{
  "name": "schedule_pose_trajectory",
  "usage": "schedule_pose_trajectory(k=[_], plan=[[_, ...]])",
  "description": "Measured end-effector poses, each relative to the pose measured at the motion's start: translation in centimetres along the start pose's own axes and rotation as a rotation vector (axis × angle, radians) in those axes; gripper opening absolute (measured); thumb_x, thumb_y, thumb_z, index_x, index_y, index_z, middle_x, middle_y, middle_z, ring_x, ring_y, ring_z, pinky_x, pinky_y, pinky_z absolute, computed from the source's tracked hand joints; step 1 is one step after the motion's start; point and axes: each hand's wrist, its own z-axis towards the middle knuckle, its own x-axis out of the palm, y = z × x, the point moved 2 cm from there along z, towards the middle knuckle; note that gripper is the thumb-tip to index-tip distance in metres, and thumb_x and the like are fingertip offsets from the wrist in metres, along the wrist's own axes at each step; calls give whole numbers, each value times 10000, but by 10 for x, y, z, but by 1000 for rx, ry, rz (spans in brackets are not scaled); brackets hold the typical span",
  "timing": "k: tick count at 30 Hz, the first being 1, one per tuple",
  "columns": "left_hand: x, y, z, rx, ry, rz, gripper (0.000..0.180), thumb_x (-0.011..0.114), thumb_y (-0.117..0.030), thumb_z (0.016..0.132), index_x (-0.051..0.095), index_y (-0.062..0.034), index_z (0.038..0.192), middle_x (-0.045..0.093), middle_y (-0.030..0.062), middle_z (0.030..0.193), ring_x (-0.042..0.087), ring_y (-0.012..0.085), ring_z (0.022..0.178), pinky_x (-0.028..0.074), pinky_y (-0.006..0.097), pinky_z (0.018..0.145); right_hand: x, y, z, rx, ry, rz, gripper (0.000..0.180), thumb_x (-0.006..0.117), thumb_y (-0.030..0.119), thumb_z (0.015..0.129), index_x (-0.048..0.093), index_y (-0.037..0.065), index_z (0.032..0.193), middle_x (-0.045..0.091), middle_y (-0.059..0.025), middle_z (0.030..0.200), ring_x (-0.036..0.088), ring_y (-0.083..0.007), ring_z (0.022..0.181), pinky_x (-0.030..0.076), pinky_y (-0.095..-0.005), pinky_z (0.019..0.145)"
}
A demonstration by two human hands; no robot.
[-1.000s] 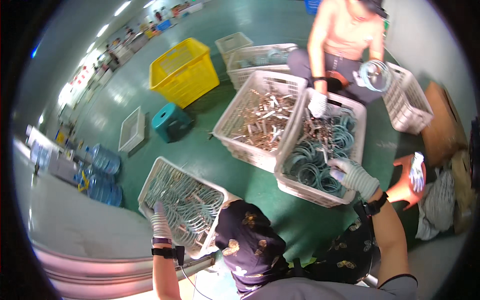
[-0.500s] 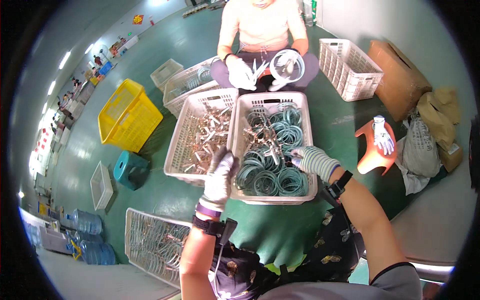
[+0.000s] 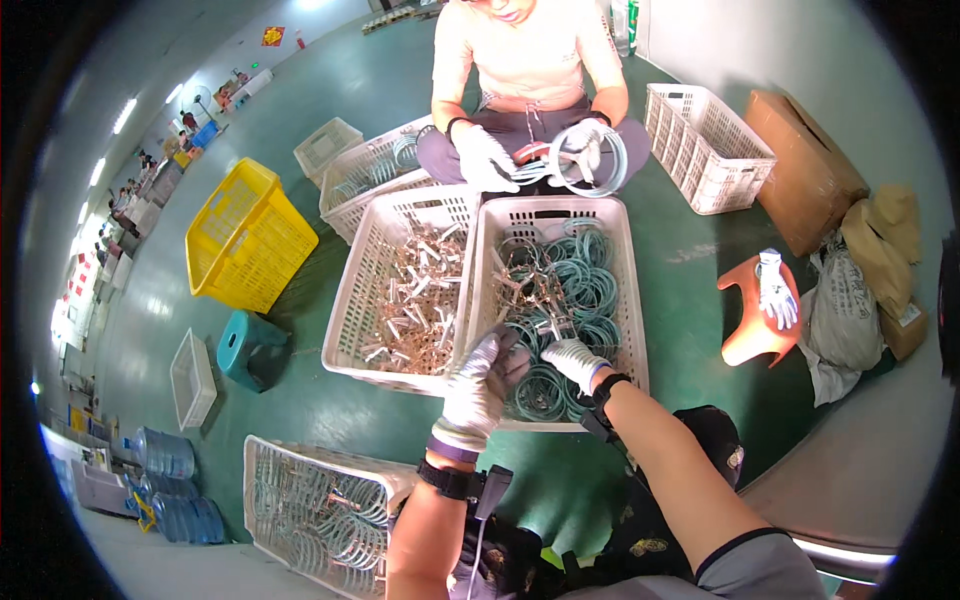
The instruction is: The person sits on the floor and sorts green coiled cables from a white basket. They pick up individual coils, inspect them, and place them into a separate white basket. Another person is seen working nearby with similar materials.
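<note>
Coils of grey-green rings (image 3: pixel 590 290) fill most of a white plastic crate (image 3: pixel 640 330) in front of me, with some shiny metal fittings (image 3: pixel 535 290) lying over them. My left hand (image 3: pixel 476 395), in a striped work glove, is over this crate's near left part. Its fingers are curled, and what they hold, if anything, is hidden. My right hand (image 3: pixel 577 363), gloved too, is low over the rings beside it, fingertips pressed together; nothing in them can be made out. The adjoining white crate (image 3: pixel 345 330) on the left holds many loose coppery and silvery metal fittings (image 3: pixel 415 310).
Opposite me a seated person holds rings in gloved hands (image 3: pixel 485 160). A white crate of rings (image 3: pixel 255 500) stands near left. Around are a yellow crate (image 3: pixel 250 245), a teal stool (image 3: pixel 240 345), an orange stool (image 3: pixel 755 335) with a glove, a white crate (image 3: pixel 710 170) and a cardboard box (image 3: pixel 800 170).
My right hand has moved left and nearer me, closer to my left hand. The left has shifted right over the ring crate. The person opposite has lowered the left-side hand. The view has shifted slightly.
</note>
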Motion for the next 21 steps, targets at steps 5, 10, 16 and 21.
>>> schedule_pose_trajectory(k=[5, 10, 16, 21], plan=[[-13, -15, -11, -1, -35, -39, 519, 699, -334, 895, 536, -72, 1313, 613, 120, 1240, 625, 252, 1016, 498, 425, 944, -14, 52, -18, -170, -143, 341, 184, 628, 170, 897, 719, 62, 1015, 599, 39, 751, 516, -70, 664, 415, -253, 642], [-25, 10, -1, -100, -95, -51, 615, 713, -402, 875, 506, -69, 1349, 587, 141, 1274, 603, 268, 1063, 481, 424, 962, -34, 85, -60, -68, -42, 899, 71, 666, 133, 818, 671, 70, 851, 609, 16, 712, 534, -101, 611, 444, -262, 575], [-7, 31, -8, -234, -26, 39, 962, 701, -624, 813, 339, -19, 1468, 424, 196, 1426, 479, 295, 1245, 391, 423, 1041, -20, 93, -152, -462, 250, 453, 170, 610, 131, 842, 651, -23, 784, 624, -86, 733, 573, -149, 627, 478, -259, 613], [34, 18, -35, 35, 191, -122, 633, 731, -382, 860, 440, -88, 1339, 626, 149, 1127, 645, 308, 985, 540, 455, 830, -4, 87, -191, -329, 425, 643, 206, 600, 142, 756, 664, -54, 774, 664, -127, 767, 595, -171, 645, 493, -286, 649]])
